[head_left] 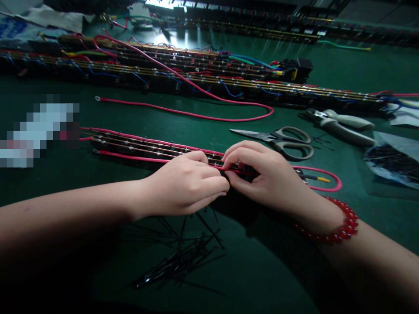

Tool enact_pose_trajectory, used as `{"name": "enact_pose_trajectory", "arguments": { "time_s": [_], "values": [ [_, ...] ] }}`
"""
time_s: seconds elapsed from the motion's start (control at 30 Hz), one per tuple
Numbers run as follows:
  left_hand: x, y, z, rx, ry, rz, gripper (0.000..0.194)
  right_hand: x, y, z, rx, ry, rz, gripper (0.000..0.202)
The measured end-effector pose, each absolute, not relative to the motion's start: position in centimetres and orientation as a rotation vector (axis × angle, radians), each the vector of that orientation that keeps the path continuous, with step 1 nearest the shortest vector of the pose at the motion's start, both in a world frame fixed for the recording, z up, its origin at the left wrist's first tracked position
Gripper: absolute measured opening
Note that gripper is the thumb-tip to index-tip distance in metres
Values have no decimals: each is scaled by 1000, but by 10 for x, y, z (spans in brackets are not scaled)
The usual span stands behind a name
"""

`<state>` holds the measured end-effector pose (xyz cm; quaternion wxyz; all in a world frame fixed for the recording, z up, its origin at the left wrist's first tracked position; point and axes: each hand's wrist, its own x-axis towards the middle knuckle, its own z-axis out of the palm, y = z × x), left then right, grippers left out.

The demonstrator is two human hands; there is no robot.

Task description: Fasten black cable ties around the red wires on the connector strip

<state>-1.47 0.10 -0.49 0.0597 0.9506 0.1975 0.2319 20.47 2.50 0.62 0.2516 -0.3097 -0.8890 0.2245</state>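
Observation:
Before me lies a narrow strip assembly (157,152) with copper-coloured rods, and a red cable (137,157) runs along its near edge. My left hand (193,183) is closed over the near side of the strip, its fingers curled under; what they hold is hidden. My right hand (265,170) pinches the red cable between thumb and fingertips, right beside the left fingers. At the strip's right end the cable bends in a loop around a yellow-tipped black lead (322,179). Loose black cable ties (176,264) lie in a heap below my left hand.
Scissors (284,141) and grey-handled cutting pliers (347,124) lie beyond my right hand. A plastic bag (393,159) of black ties is at the right. Another red cable (196,115) curves across the green table, before longer wired strips (196,78). A blurred patch covers the left.

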Motion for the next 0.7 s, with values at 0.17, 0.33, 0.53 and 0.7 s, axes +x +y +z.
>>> {"name": "enact_pose_trajectory", "arguments": {
  "time_s": [0.17,0.33,0.53,0.7],
  "values": [
    [-14,1,-4,3019,590,598,23,204,24,6,-844,-2419,588,8],
    [-13,0,-5,3153,524,510,20,203,24,5,-847,-2424,567,10],
    [-13,0,-7,3208,489,430,16,203,24,6,-858,-2419,567,10],
    [-14,0,-8,3160,446,374,17,203,23,7,-874,-2411,579,10]
  ]
}}
